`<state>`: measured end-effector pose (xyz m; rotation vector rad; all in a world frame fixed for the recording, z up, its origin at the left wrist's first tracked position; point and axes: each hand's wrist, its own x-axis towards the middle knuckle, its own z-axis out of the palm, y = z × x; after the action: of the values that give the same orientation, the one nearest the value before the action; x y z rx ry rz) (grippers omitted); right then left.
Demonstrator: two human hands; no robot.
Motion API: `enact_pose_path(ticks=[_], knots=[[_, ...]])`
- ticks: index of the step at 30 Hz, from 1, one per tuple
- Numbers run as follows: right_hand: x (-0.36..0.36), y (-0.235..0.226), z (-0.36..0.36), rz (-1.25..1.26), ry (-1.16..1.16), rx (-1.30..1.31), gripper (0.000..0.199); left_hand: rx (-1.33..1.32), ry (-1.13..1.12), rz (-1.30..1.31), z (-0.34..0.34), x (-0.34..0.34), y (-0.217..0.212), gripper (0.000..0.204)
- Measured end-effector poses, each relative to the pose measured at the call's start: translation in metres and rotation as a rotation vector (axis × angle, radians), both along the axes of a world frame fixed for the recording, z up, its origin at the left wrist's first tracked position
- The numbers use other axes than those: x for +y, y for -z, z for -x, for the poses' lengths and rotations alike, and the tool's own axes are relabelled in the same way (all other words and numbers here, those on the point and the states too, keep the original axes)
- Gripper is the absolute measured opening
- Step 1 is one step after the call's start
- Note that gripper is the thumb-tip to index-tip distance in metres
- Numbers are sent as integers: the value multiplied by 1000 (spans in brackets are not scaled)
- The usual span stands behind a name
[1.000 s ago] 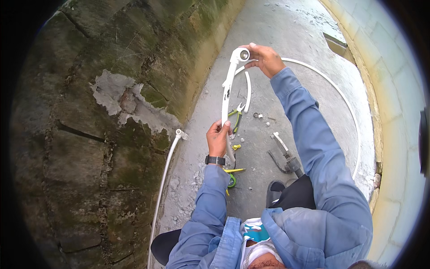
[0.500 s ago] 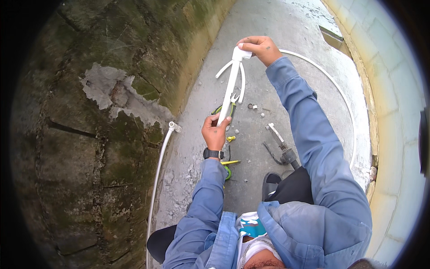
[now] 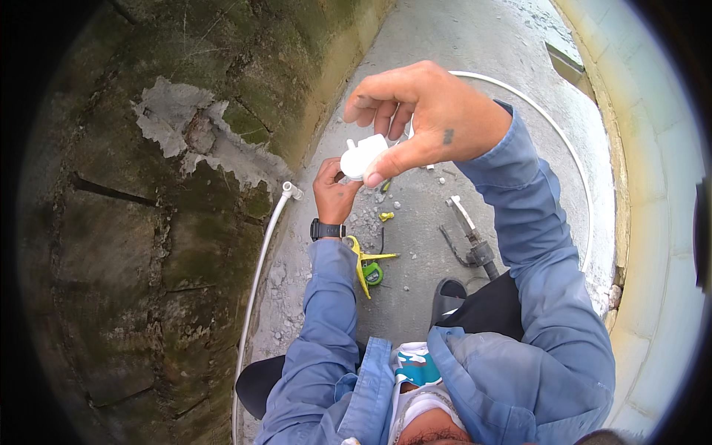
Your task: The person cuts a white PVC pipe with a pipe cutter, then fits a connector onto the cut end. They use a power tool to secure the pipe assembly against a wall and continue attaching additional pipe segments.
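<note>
A white plastic pipe elbow (image 3: 362,157) faces up toward me, on the end of the pipe seen half a second ago. Most of that pipe is now hidden behind the elbow. My left hand (image 3: 334,191), with a black watch on its wrist, is closed just below and left of the fitting, holding the pipe. My right hand (image 3: 434,111) is around the elbow with its fingers apart. Its thumb overlaps the elbow's right edge, and the other fingers curve above it without visibly closing on it.
A long white pipe (image 3: 256,285) with a fitting on top runs along the mossy wall (image 3: 111,259) at left. Yellow-handled pliers (image 3: 358,259) and a green tape measure (image 3: 372,274) lie by my left forearm. A dark power tool (image 3: 480,254) lies near my foot. White tubing (image 3: 567,141) curves at right.
The pipe has tipped so that its elbow end points up toward me. My right hand has come closer and its fingers have spread from their grip. My left hand has shifted slightly left.
</note>
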<state>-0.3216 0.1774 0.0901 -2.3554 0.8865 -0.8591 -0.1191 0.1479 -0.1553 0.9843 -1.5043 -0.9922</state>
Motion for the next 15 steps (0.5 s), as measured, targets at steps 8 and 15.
enact_pose_path(ticks=[8,15], knots=[[18,15,-30,-88,-66,117,48,68,-172,193,-28,-19,23,31],[15,13,-35,-40,-84,121,54,44,-166,159,-30,-21,26,28]])
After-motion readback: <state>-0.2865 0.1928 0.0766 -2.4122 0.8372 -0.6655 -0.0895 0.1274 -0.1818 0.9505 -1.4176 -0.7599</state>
